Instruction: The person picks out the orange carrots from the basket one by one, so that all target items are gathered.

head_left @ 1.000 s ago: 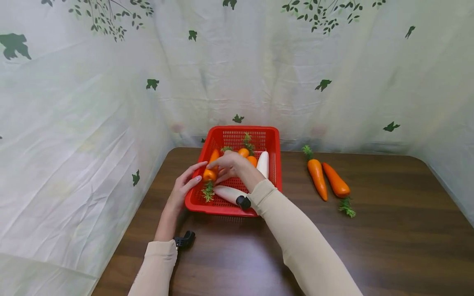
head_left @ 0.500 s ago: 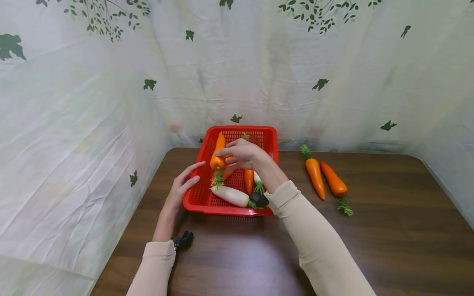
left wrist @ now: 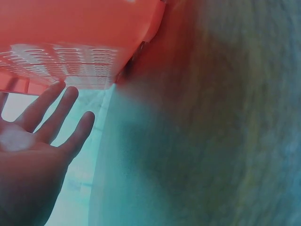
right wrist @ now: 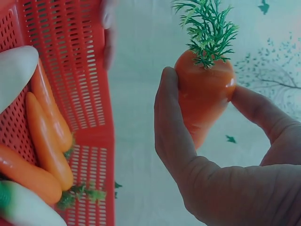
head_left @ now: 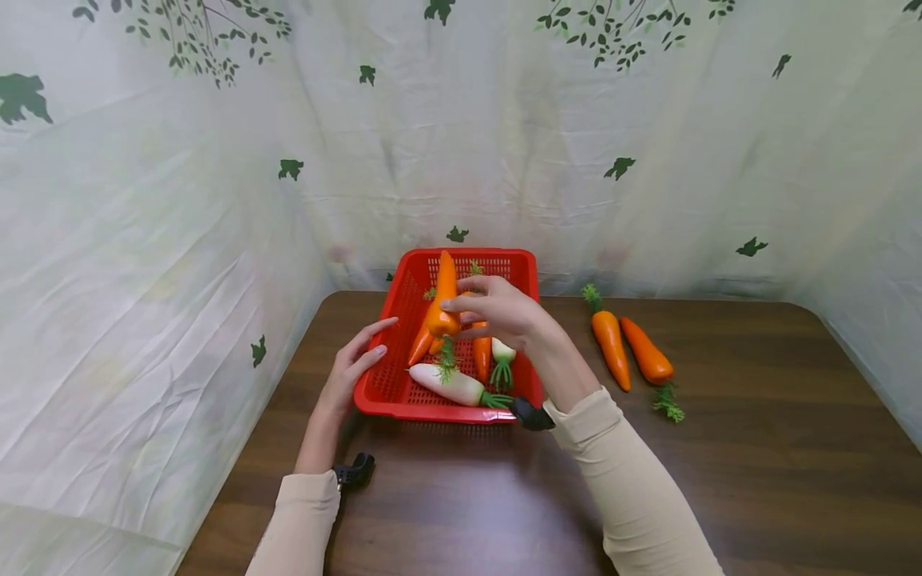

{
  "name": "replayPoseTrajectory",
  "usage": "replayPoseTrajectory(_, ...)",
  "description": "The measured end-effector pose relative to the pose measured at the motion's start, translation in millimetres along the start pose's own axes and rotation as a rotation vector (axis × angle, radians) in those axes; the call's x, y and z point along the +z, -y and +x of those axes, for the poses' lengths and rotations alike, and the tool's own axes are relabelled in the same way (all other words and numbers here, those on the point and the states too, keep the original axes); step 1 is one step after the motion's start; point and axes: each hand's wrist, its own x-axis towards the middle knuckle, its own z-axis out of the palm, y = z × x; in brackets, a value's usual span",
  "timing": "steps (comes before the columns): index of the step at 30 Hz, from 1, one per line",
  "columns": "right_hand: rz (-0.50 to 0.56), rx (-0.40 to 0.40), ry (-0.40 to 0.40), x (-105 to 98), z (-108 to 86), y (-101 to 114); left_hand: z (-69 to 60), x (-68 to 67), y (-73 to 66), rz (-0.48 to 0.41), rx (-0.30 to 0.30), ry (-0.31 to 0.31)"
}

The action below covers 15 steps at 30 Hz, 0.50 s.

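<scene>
My right hand pinches a carrot near its thick end, above the red basket. In the right wrist view the held carrot sits between thumb and fingers, its green top upward. At the basket's left rim, my left hand touches the side with fingers spread and nearly straight. The left wrist view shows that hand against the basket's outer wall. Inside the basket lie several carrots, a white radish with green leaves, and another radish, partly hidden by my right hand.
Two more carrots lie on the wooden table to the right of the basket, one with its leaves toward the back, the other with leaves toward the front. A pale leaf-printed curtain hangs behind and beside the table.
My right hand has lifted the carrot from the basket's left side and moved it right. Radishes and carrots beneath are more exposed. My left hand stays at the rim.
</scene>
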Motion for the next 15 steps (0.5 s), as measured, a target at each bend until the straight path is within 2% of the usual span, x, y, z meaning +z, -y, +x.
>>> replayPoseTrajectory(6, -0.001, -0.053, -0.025, -13.0, -18.4, -15.9, -0.2, 1.2, -0.3, 0.002, 0.007, -0.003)
replayPoseTrajectory(15, 0.035, -0.121, -0.08, -23.9, -31.7, -41.3, 0.7, -0.1, 2.1, 0.006, 0.01, 0.001)
